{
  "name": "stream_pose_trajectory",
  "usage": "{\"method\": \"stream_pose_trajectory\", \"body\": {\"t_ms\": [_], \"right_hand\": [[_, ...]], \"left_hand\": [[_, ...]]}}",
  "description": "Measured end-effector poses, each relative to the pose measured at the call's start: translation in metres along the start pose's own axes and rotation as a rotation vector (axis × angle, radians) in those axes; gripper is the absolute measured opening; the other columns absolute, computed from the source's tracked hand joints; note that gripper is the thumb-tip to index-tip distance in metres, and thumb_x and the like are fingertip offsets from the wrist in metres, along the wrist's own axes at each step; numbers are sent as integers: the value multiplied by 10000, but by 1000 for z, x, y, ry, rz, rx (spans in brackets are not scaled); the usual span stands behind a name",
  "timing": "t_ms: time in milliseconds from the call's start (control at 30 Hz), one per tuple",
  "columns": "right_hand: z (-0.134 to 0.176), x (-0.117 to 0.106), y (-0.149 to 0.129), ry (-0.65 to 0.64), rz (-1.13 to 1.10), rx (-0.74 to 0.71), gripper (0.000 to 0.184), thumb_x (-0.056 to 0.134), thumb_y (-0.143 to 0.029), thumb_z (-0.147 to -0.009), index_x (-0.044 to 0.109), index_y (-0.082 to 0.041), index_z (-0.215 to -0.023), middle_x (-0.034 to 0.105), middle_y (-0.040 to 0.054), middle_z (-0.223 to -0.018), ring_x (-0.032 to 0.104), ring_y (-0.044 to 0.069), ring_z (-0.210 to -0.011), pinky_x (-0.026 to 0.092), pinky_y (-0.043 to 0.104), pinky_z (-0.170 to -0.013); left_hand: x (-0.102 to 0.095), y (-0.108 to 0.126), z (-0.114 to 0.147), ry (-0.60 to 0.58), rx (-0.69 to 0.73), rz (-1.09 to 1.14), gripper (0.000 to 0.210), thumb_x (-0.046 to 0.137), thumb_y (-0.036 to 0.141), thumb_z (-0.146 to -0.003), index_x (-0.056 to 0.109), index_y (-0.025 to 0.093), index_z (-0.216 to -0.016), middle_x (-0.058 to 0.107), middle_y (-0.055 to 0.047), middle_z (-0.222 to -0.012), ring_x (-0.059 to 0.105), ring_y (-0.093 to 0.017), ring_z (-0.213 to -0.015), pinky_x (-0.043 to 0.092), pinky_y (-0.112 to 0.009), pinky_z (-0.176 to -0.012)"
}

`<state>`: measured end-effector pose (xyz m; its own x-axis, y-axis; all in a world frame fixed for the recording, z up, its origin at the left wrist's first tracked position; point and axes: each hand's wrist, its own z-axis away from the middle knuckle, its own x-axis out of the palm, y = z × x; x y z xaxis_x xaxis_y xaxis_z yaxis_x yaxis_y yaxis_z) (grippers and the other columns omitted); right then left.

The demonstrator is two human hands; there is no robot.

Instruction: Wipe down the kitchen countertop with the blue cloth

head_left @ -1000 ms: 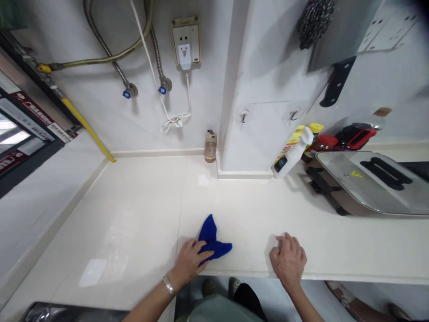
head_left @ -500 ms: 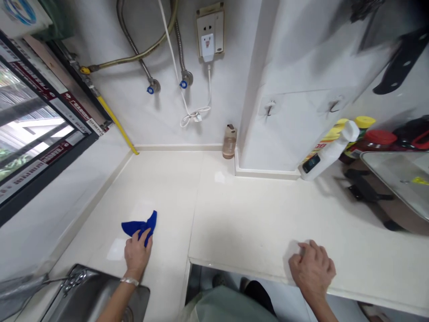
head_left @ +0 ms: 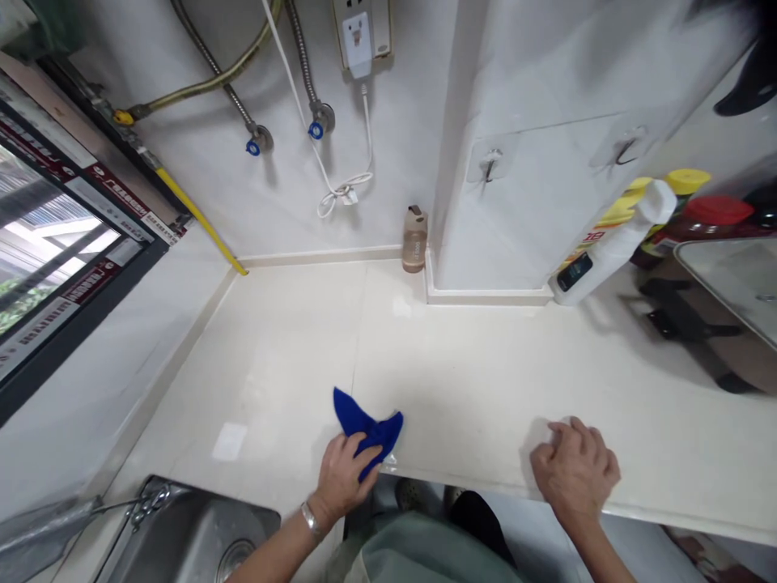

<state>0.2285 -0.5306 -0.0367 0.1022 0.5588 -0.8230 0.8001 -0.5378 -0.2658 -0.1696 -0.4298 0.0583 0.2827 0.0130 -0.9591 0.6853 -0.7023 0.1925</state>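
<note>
1. Right now the left hand (head_left: 343, 478) presses on a blue cloth (head_left: 367, 427), fingers bent over its near part, pinning it flat to the surface (head_left: 473, 380).
2. Cloth lies bunched at the surface's front edge, just right of the tile seam; two pointed ends stick out past the fingers, away from the person.
3. Right hand (head_left: 576, 470) rests palm down on the surface near the front edge, fingers curled under, holding nothing visible; well apart from the cloth.
4. Metal bracelet (head_left: 311, 521) on the left wrist.
5. Steel sink (head_left: 182, 534) at lower left, just beside the left forearm.
6. Small brown bottle (head_left: 415, 239) stands upright at the back, touching the wall corner.
7. White spray bottle (head_left: 613, 247) leans tilted against the white pillar, with a yellow-capped bottle (head_left: 685, 185) and a red-lidded jar (head_left: 710, 219) behind it.
8. Pan with glass lid (head_left: 734, 279) at the far right, partly cut off.
9. Wall holds a socket with a white plug (head_left: 357, 32), a looped white cable (head_left: 340, 193), and two hoses with blue valve tags.
10. Window frame (head_left: 73, 267) along the left side.
</note>
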Motion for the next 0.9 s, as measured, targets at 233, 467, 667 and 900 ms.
{"method": "stream_pose_trajectory", "body": {"t_ms": [233,467,667,900], "right_hand": [[-1,4,-1,25,-15,7,371,516,-175,-767,571,-152,-1134,566,174,-1347,436,358,-1339,333,574,-1089],[-2,6,-4,94,-46,-8,322,456,-189,-828,571,-149,-1126,582,156,-1334,454,305,-1326,337,521,-1107],[-2,13,0,99,-45,-29,324,410,-226,-856,579,-132,-1116,577,181,-1331,454,332,-1325,339,543,-1103],[-4,15,0,119,-38,-44,314,437,-237,-829,566,-162,-1105,603,172,-1287,478,348,-1294,365,560,-1068]], "left_hand": [[32,47,-78,-116,86,84,342,516,402,-953,634,345,-1269,591,-67,-1274,518,-274,-1061,461,-456,-903],[35,56,-98,-126,176,281,800,605,259,-841,250,278,-1557,519,-76,-1432,480,-274,-1257,389,-500,-1118],[25,17,-79,-69,109,325,379,686,213,-850,567,231,-1209,607,-86,-1315,574,-247,-1186,510,-418,-1011],[-15,4,-109,176,-235,664,292,488,395,-981,531,248,-1229,715,-27,-997,682,-185,-834,554,-320,-790]]}}
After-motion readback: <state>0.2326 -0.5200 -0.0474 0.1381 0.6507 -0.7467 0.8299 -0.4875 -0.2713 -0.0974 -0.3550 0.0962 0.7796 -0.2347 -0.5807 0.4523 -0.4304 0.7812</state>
